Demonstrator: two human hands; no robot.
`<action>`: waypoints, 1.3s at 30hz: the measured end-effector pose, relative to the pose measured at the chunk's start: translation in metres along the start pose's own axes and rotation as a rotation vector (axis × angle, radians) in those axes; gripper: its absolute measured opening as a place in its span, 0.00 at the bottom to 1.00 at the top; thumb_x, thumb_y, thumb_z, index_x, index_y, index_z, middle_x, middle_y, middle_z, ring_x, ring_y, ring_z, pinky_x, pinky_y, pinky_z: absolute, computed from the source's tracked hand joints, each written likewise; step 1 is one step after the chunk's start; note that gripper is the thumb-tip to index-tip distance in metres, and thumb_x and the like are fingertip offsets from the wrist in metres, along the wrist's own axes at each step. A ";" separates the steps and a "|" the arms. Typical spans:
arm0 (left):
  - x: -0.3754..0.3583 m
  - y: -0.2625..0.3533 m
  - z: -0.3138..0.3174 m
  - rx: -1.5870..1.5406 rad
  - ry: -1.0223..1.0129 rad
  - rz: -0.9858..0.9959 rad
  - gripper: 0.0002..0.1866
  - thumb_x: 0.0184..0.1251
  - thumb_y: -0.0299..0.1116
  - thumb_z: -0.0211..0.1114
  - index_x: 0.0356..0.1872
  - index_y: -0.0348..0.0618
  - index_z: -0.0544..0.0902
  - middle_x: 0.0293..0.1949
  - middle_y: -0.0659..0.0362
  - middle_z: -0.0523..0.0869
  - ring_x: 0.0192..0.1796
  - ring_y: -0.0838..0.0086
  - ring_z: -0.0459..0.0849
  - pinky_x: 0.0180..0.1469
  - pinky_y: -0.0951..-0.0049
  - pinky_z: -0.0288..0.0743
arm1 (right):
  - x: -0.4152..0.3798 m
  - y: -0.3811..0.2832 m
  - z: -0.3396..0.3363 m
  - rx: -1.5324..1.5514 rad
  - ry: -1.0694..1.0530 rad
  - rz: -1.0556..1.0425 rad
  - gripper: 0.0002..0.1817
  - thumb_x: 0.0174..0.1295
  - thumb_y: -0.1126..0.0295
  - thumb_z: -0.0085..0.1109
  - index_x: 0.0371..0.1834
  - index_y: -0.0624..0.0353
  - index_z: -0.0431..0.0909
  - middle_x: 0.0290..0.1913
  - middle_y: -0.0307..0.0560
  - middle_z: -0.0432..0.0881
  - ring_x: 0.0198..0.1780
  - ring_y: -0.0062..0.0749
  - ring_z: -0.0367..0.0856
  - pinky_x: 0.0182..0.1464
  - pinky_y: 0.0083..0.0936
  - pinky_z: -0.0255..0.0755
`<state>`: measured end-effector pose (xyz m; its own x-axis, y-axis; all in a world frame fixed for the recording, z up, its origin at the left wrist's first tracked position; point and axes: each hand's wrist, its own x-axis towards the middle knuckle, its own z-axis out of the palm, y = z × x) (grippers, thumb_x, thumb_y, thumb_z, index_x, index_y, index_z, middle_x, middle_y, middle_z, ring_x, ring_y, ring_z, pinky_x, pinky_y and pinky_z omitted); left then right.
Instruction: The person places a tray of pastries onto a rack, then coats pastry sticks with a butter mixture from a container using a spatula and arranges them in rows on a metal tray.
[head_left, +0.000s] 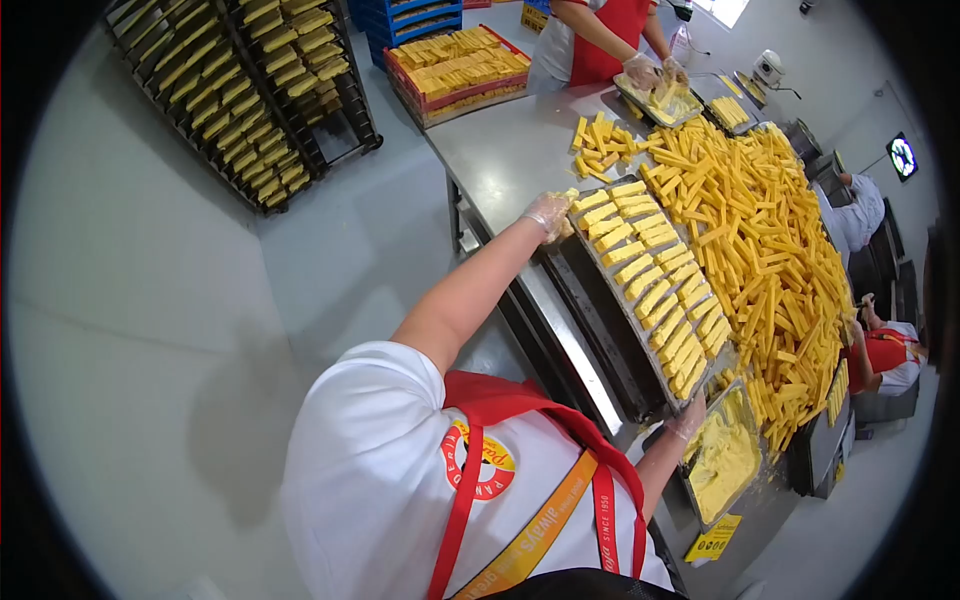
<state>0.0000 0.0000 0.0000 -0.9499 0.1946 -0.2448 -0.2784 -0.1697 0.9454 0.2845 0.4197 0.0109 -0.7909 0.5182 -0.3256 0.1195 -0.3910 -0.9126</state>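
My left hand (548, 212), in a clear plastic glove, grips the far corner of a long metal tray (601, 286). My right hand (688, 416), also gloved, holds the same tray's near end. The tray lies at the edge of the steel table (505, 150) and carries neat rows of yellow bars (655, 285). Beside it, a big loose pile of yellow sticks (765, 250) covers the table top.
A smaller tray of yellow scraps (725, 455) sits by my right hand. A co-worker in a red apron (600, 35) handles another tray (662, 102) at the table's far end. A red crate of bars (460, 65) and a loaded rack (245, 90) stand on the floor. More people (880, 355) work across the table.
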 end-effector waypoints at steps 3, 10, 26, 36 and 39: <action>-0.022 -0.012 -0.049 0.245 0.097 0.204 0.13 0.68 0.45 0.63 0.44 0.47 0.81 0.22 0.60 0.75 0.18 0.71 0.73 0.17 0.68 0.67 | -0.017 0.064 0.026 0.195 0.098 0.053 0.24 0.71 0.61 0.50 0.61 0.70 0.72 0.55 0.52 0.81 0.51 0.41 0.82 0.53 0.34 0.77; -0.083 0.005 0.007 -0.294 0.213 0.097 0.14 0.69 0.47 0.63 0.39 0.46 0.81 0.22 0.63 0.74 0.17 0.76 0.70 0.16 0.72 0.63 | -0.021 0.011 0.006 0.116 -0.123 -0.175 0.21 0.69 0.66 0.50 0.59 0.71 0.74 0.55 0.52 0.80 0.53 0.37 0.81 0.55 0.33 0.75; -0.211 0.070 -0.296 -0.704 0.467 0.345 0.22 0.68 0.46 0.65 0.52 0.38 0.77 0.49 0.52 0.84 0.46 0.67 0.87 0.43 0.67 0.86 | -0.032 0.002 0.296 0.232 -1.103 0.409 0.47 0.35 0.81 0.51 0.70 0.69 0.59 0.64 0.57 0.73 0.65 0.51 0.73 0.69 0.45 0.67; -0.198 0.142 -0.599 -0.700 0.492 0.277 0.45 0.66 0.73 0.45 0.66 0.41 0.71 0.60 0.55 0.80 0.55 0.63 0.82 0.56 0.62 0.79 | -0.105 0.192 0.607 0.471 -1.104 0.596 0.47 0.35 0.83 0.52 0.71 0.66 0.59 0.66 0.57 0.70 0.67 0.56 0.70 0.70 0.50 0.65; -0.172 0.084 -0.708 -0.780 0.593 0.195 0.49 0.61 0.80 0.39 0.55 0.40 0.79 0.40 0.61 0.83 0.29 0.80 0.75 0.24 0.81 0.68 | -0.108 0.257 0.689 0.503 -1.062 0.631 0.46 0.37 0.82 0.54 0.71 0.66 0.59 0.67 0.57 0.70 0.68 0.56 0.68 0.72 0.52 0.62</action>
<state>0.0394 -0.7314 -0.0309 -0.8471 -0.3818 -0.3697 0.0762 -0.7757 0.6265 -0.0130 -0.2610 -0.0178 -0.7906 -0.6047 -0.0962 0.5845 -0.6985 -0.4129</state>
